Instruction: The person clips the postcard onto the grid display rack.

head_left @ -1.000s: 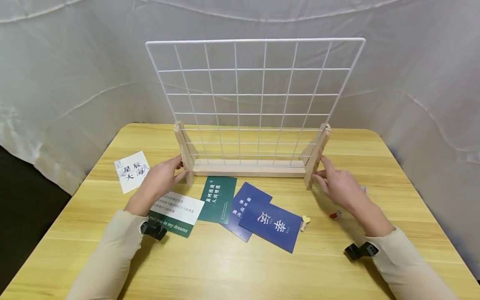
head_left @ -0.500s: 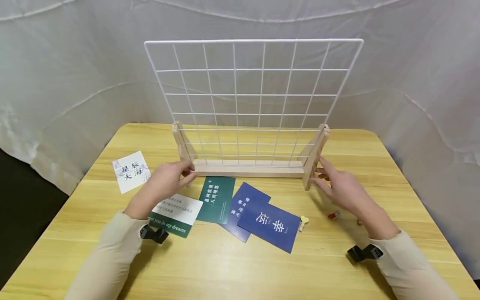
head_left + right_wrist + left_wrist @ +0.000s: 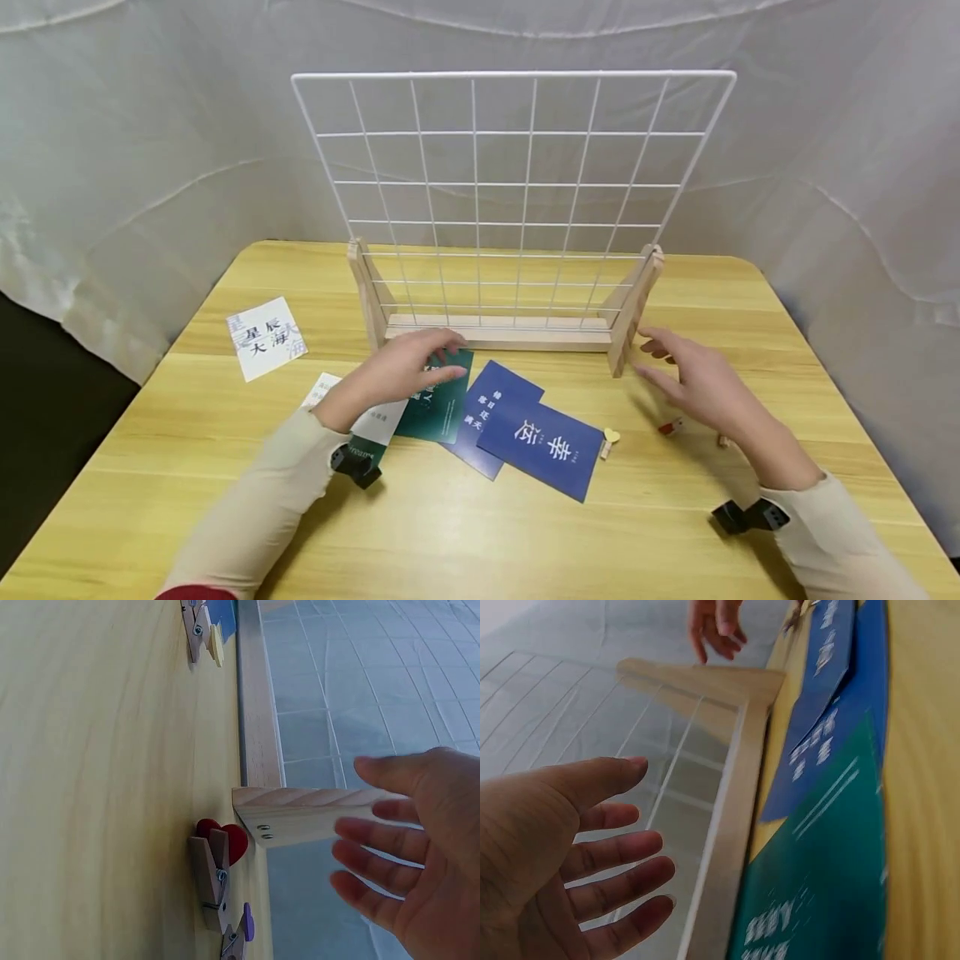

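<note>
A white wire grid panel [image 3: 528, 182] stands upright in a wooden stand [image 3: 498, 335] at the back of the table. My left hand [image 3: 408, 367] hovers over the green card [image 3: 452, 412], in front of the stand's base bar. Nothing is between its fingers, which spread loosely in the left wrist view. Just outside the stand's right leg [image 3: 633, 312] is my right hand [image 3: 697, 375], fingers parted and holding nothing. The right wrist view shows a gap between that hand's fingers and a clothespin with a red heart [image 3: 214, 874] on the table.
Two overlapping blue cards [image 3: 542, 450] lie in front of the stand, beside a clothespin with a yellow heart [image 3: 609, 442]. At the left are a white card [image 3: 267, 339] and a white-and-green card [image 3: 382, 423], partly under my left arm. A purple-topped clothespin [image 3: 238, 937] lies at the right.
My left hand has left the stand's left leg and moved right, over the green card. My right hand has drawn slightly away from the right leg. The stand stays about where it was.
</note>
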The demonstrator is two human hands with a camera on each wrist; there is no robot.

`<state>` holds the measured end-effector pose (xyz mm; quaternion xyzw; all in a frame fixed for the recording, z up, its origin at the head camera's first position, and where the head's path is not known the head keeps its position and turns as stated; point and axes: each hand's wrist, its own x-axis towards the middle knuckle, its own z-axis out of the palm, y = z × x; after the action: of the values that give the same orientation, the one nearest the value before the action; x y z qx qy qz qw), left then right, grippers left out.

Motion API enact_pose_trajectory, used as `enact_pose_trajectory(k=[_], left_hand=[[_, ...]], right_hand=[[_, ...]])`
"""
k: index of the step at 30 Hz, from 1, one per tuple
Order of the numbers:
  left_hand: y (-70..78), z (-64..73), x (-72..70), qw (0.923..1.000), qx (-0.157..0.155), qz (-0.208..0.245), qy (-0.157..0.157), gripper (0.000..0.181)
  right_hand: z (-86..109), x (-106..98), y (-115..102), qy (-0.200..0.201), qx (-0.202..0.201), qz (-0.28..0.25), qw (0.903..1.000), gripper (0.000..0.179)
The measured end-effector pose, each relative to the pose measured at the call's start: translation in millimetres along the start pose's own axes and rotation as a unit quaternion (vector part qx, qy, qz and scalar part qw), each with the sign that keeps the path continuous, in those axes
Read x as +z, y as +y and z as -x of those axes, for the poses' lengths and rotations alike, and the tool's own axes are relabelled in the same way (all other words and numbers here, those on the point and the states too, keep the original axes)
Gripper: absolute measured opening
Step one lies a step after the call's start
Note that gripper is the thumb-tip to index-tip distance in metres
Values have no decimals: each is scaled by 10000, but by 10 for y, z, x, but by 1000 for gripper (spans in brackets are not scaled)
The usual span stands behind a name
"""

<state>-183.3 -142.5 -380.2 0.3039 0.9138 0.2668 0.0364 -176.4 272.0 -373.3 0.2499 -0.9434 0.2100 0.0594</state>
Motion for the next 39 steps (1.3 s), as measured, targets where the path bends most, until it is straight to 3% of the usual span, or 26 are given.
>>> enact_pose_trajectory(k=[7, 13, 19, 27, 30, 39], left_hand=[[182, -155, 188, 9973, 347, -105, -632, 52], [360, -262, 331, 9891, 724, -120, -1273, 59], [504, -401, 462, 9797, 955, -343, -1731, 64], [692, -584, 610, 9674, 1140, -824, -2104, 70], [734, -621, 658, 9642, 1165, -933, -2193, 70], [743, -638, 735, 9661, 1107, -1011, -2103, 68]], right_hand=[[54, 39, 33, -768, -424, -694, 9937, 40], [123, 102, 11, -1553, -726, -1519, 9734, 36], [118, 176, -36, -2115, -902, -1869, 9551, 36], [104, 280, -11, -2425, -1133, -2052, 9414, 27], [120, 304, -6, -2459, -1180, -1978, 9415, 25], [121, 329, -5, -2450, -1284, -1922, 9416, 19]])
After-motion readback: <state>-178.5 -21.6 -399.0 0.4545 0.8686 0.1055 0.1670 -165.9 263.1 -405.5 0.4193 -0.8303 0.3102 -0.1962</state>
